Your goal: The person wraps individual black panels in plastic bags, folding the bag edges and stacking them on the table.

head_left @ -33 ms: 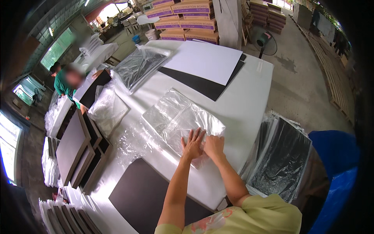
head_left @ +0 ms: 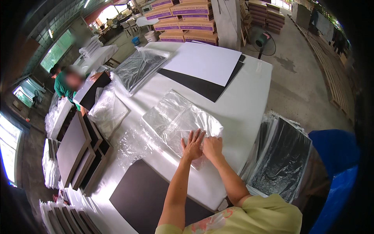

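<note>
A flat stack of clear plastic bags [head_left: 177, 115] lies slantwise on the white table [head_left: 243, 113]. My left hand [head_left: 192, 147] rests on its near part, palm down with the fingers stretched out. Right beside it, my right hand [head_left: 212, 148] is closed at the near right edge of the plastic, fingers curled round a bit of it; the fingertips are partly hidden. Left of my forearms a dark grey board [head_left: 142, 195] lies near the table's front edge. Farther back, a white board [head_left: 206, 60] overlaps a black board [head_left: 208, 87].
Stacked dark boards [head_left: 74, 144] stand on the left. At the right, plastic-wrapped black boards [head_left: 280, 156] sit beside the table. A wrapped black pack [head_left: 142, 66] lies at the far left of the table. Another person [head_left: 70, 84] handles a board there. Cartons [head_left: 194, 25] rise behind.
</note>
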`<state>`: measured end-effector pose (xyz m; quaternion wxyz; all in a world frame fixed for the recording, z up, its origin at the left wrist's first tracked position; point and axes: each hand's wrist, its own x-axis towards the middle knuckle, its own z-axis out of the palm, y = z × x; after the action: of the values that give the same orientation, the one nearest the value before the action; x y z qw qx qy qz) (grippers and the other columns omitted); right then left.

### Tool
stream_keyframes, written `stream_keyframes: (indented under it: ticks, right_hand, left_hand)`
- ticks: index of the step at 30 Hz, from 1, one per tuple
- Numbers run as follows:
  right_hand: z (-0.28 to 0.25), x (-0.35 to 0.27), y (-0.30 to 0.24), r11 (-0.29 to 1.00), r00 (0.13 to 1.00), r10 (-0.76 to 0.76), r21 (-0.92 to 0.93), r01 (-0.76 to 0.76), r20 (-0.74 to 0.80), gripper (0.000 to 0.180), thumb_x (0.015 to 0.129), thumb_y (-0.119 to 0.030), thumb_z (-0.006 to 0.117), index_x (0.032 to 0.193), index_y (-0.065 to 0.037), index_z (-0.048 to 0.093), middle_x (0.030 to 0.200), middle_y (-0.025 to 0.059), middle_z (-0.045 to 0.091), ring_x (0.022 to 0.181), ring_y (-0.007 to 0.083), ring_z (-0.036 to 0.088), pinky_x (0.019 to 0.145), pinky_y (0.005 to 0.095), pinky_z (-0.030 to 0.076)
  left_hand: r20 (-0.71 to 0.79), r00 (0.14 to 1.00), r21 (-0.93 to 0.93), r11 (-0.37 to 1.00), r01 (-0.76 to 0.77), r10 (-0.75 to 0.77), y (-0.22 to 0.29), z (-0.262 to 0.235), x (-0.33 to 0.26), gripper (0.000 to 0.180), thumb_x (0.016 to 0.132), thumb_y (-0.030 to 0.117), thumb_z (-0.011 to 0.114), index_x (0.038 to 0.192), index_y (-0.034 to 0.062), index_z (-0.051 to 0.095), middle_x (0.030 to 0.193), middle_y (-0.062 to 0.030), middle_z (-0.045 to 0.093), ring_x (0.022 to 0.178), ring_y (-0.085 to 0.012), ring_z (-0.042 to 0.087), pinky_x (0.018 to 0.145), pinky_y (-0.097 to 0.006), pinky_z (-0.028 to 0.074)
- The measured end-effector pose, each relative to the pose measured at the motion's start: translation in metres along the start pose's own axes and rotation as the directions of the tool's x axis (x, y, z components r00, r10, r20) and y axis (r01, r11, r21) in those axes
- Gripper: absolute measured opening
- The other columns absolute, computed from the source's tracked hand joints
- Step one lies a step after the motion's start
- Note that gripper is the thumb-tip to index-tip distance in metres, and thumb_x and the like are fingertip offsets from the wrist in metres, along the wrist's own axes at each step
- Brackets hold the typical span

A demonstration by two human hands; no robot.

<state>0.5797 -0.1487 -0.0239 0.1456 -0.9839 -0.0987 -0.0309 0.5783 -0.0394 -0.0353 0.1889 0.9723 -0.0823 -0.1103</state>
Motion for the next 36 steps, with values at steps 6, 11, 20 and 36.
stream_keyframes:
  ticks: [6, 11, 20, 36]
  right_hand:
    - [-0.003, 0.000, 0.000, 0.991, 0.988, -0.126, -0.022, 0.129, 0.093, 0.005, 0.067, -0.014, 0.060, 0.070, -0.011, 0.060, 0.068, 0.0074, 0.063, 0.068, 0.0214, 0.061, 0.072, 0.0387, 0.038]
    - [-0.001, -0.003, 0.002, 0.988, 0.992, -0.092, 0.135, 0.080, 0.089, 0.006, 0.070, -0.015, 0.055, 0.070, -0.010, 0.059, 0.070, 0.0107, 0.063, 0.070, 0.0230, 0.062, 0.078, 0.0412, 0.036]
    - [-0.001, -0.013, 0.002, 0.938, 0.997, -0.046, 0.346, 0.023, 0.058, 0.015, 0.072, -0.024, 0.056, 0.073, -0.010, 0.060, 0.066, 0.0082, 0.062, 0.067, 0.0253, 0.060, 0.078, 0.0429, 0.034]
    - [-0.016, 0.004, 0.013, 0.991, 0.942, -0.090, -0.060, 0.116, 0.324, 0.035, 0.068, -0.030, 0.062, 0.095, -0.010, 0.056, 0.099, 0.0109, 0.060, 0.092, 0.0261, 0.058, 0.087, 0.0497, 0.036]
  left_hand:
    - [0.045, 0.999, 0.051, 0.999, 0.016, -0.019, -0.004, -0.002, 0.000, 0.084, 0.067, 0.018, 0.061, 0.136, 0.0308, 0.015, 0.144, 0.0051, 0.010, 0.132, -0.0248, 0.007, 0.098, -0.062, 0.007]
    - [0.041, 0.999, 0.025, 1.000, 0.017, -0.018, -0.008, 0.002, 0.000, 0.084, 0.068, 0.021, 0.060, 0.136, 0.0319, 0.013, 0.143, 0.0066, 0.011, 0.132, -0.0250, 0.007, 0.097, -0.062, 0.007]
    - [-0.007, 0.999, 0.032, 0.999, 0.034, -0.034, -0.017, 0.014, -0.002, 0.081, 0.072, 0.031, 0.056, 0.137, 0.0265, 0.008, 0.143, 0.0069, 0.009, 0.133, -0.0231, 0.007, 0.097, -0.062, 0.006]
    - [-0.142, 0.990, 0.006, 1.000, -0.008, 0.009, -0.004, 0.012, -0.012, 0.107, 0.050, 0.055, 0.068, 0.137, 0.0181, 0.018, 0.142, 0.0000, 0.018, 0.132, -0.0214, 0.011, 0.098, -0.061, 0.008]
